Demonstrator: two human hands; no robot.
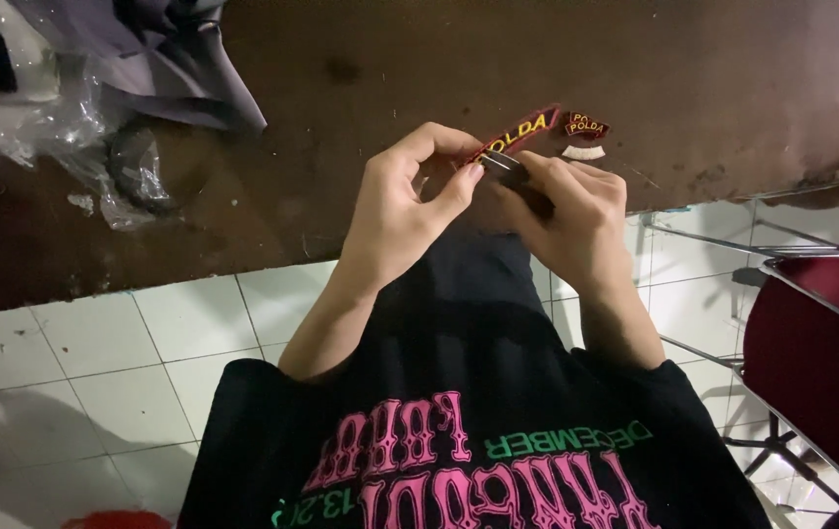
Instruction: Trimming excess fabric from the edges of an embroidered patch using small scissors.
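Looking down from a head-worn camera, the view shows a person in a black printed shirt seated at a dark brown desk (pixel 361 147), both bare hands raised together over its near edge.

At the far left of the desk lies crumpled clear plastic wrap (pixel 76 147) with grey cloth (pixel 174 69) beside it, well apart from the hands.

The left hand (pixel 400 211) pinches the near end of a curved embroidered patch (pixel 522 129), dark red with yellow stitching. Its thumb and forefinger are pressed together on the patch's lower left tip; the other fingers curl loosely.

The patch is a narrow arc. Its long axis runs from lower left, at the pinching fingers, up to the right and away from the person, with its far end resting on or just above the desk; which one cannot be told.

The right hand (pixel 571 220) meets the left, its fingers closed around a small dark tool (pixel 513 174) with a thin metal tip. The tip points toward the pinched end of the patch. What kind of tool it is cannot be made out.

The step in hand looks like fine trimming or picking at the patch's edge. A next move would seem to call for a steady pinch and small, careful tip motion.

Just right of the patch sit a smaller shield-shaped patch (pixel 586 125) and a pale curved strip (pixel 584 152) below it. A red-seated metal chair (pixel 821 353) stands on the white tile floor (pixel 145 353) at far right.
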